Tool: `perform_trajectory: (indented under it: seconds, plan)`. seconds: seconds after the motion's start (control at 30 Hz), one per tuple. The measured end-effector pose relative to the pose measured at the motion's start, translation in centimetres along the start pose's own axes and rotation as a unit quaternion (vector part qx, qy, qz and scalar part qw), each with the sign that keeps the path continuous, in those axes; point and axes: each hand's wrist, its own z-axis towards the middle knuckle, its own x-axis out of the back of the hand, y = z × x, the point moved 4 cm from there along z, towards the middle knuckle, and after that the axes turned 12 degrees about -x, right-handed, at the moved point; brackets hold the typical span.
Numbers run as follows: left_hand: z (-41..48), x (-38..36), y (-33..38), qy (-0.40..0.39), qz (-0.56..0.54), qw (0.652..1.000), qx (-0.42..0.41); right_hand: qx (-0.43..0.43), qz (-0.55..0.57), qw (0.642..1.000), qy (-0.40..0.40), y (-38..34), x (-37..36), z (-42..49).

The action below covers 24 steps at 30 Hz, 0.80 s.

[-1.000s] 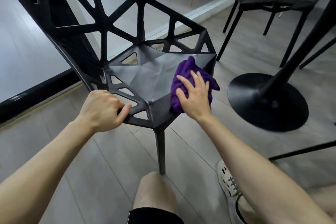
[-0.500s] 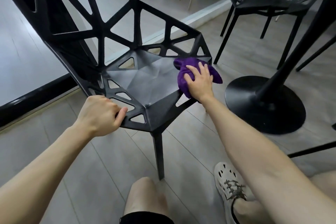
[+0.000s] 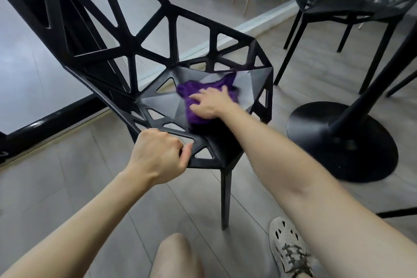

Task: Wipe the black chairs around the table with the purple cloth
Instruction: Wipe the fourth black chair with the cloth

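A black chair [image 3: 158,106] with triangular cut-outs stands in front of me, its backrest rising to the upper left. The purple cloth [image 3: 196,97] lies crumpled in the middle of the seat. My right hand [image 3: 211,102] presses flat on the cloth with the fingers spread, blurred by motion. At the near left edge of the seat, my left hand [image 3: 158,153] grips the chair's frame, fingers curled round a bar.
A round black table base [image 3: 343,142] with a slanted post stands to the right. A second black chair [image 3: 347,4] is at the upper right under the table top. A glass wall with a black floor rail [image 3: 45,124] runs behind. My knee and a pale shoe [image 3: 288,248] are below.
My right hand has slid the cloth from the seat's right front edge leftward to the middle of the seat. The left hand keeps its grip on the frame.
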Motion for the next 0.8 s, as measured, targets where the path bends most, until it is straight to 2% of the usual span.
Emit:
perform_trajectory:
  seconds: [0.07,0.13,0.17,0.23,0.3,0.33,0.4,0.47,0.53,0.6,0.7,0.8]
  plan:
    - [-0.1,0.1,-0.1,-0.010,0.001,1.000,-0.020,0.053,0.008,0.998,-0.029,-3.0,-1.6,-1.3]
    - [-0.2,0.4,-0.6,-0.027,-0.010,0.998,-0.063,0.069,0.019,0.997,-0.028,-1.8,-1.7,-1.5]
    - [-0.3,0.5,-1.0,-0.038,-0.021,0.995,-0.092,0.052,0.018,0.998,-0.017,-0.1,-1.2,-1.0]
    - [-0.5,0.8,-1.6,-0.063,-0.044,0.987,-0.139,-0.037,0.021,0.999,0.026,4.7,0.2,0.8]
    - [-0.4,0.5,-1.8,-0.075,-0.041,0.985,-0.151,-0.136,0.037,0.988,0.067,9.6,1.8,2.5]
    - [-0.2,0.1,-1.8,-0.080,-0.030,0.985,-0.148,-0.160,0.040,0.983,0.076,11.1,2.4,3.0]
    - [-0.4,-0.3,-1.4,-0.077,-0.018,0.988,-0.132,-0.158,0.020,0.981,0.107,11.4,2.5,3.1]
    - [-0.7,-0.7,-0.8,-0.082,-0.028,0.990,-0.115,-0.123,-0.024,0.979,0.163,9.9,1.9,2.3]
    - [-0.6,-0.1,-0.2,-0.104,-0.052,0.988,-0.100,-0.083,-0.046,0.979,0.183,8.5,1.5,0.5]
    - [-0.3,0.7,0.8,-0.147,-0.075,0.982,-0.088,-0.050,-0.056,0.984,0.163,7.7,1.7,-1.6]
    - [0.9,1.7,3.3,-0.205,-0.109,0.970,-0.067,-0.022,-0.071,0.993,0.088,7.2,2.9,-4.7]
    - [2.5,3.3,6.5,-0.265,-0.143,0.952,-0.059,-0.041,-0.050,0.998,-0.004,7.8,4.6,-8.3]
